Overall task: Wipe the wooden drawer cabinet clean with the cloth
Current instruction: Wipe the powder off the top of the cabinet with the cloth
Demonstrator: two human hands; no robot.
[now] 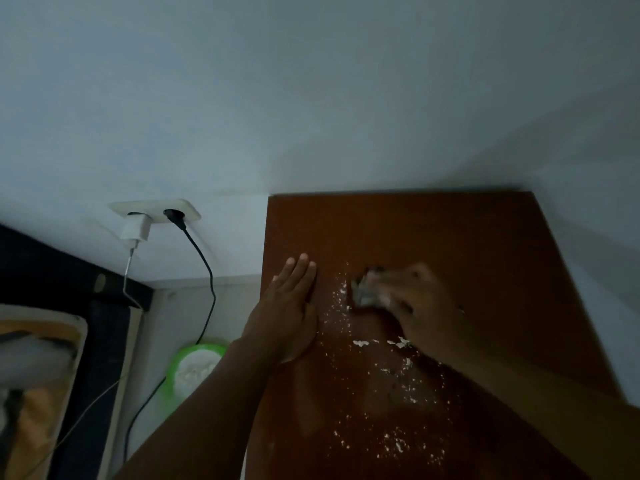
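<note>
Cabinet top (450, 237): far half wiped, you judge; white crumbs (381, 393) remain near you. Your right hand (419, 299) bunches the cloth (363, 292) mid-top; left hand (287, 306) rests flat, fingers together.

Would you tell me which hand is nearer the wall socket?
Left. The left hand lies right of the wall socket; the right hand, gripping the cloth, is farther right.

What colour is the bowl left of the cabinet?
The bowl is bright green, with something white inside; the head view shows it.
</note>
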